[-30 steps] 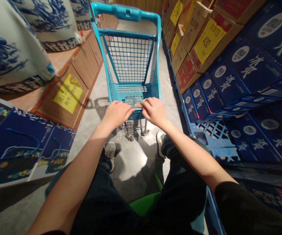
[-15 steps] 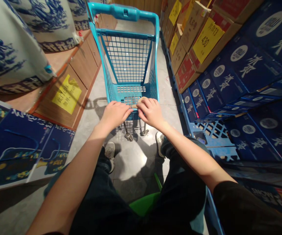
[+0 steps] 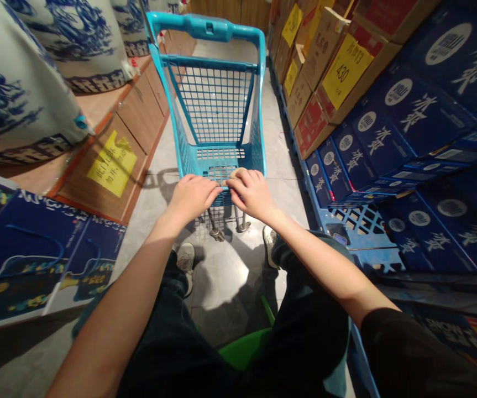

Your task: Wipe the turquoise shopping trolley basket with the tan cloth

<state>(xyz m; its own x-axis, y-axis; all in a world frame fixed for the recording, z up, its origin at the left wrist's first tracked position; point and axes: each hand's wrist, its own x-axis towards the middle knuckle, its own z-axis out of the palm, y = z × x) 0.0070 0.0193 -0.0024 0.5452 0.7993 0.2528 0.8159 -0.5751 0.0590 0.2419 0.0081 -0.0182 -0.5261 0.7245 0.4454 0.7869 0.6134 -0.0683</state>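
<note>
Turquoise plastic forms the shopping cart (image 3: 214, 61), stretching toward twelve o'clock from both hands, its near rim just under the fingers. A small tan piece (image 3: 235, 173) shows at eleven o'clock of the right hand (image 3: 251, 193), partly covered by its fingers; what it is, I cannot tell. The cart's basket opens beyond, with gridded floor and walls. At two to three o'clock, blue cartons (image 3: 381, 130) stand on a blue pallet (image 3: 373, 240), with brown and red boxes (image 3: 316, 105) beyond them. Patterned sacks (image 3: 76, 38) rest at ten o'clock on a wooden table (image 3: 97, 102). The right fingers are bent closed on the tan piece. The left hand (image 3: 192, 198) has its fingers curled together at the rim; whether they grip it is hidden.
</note>
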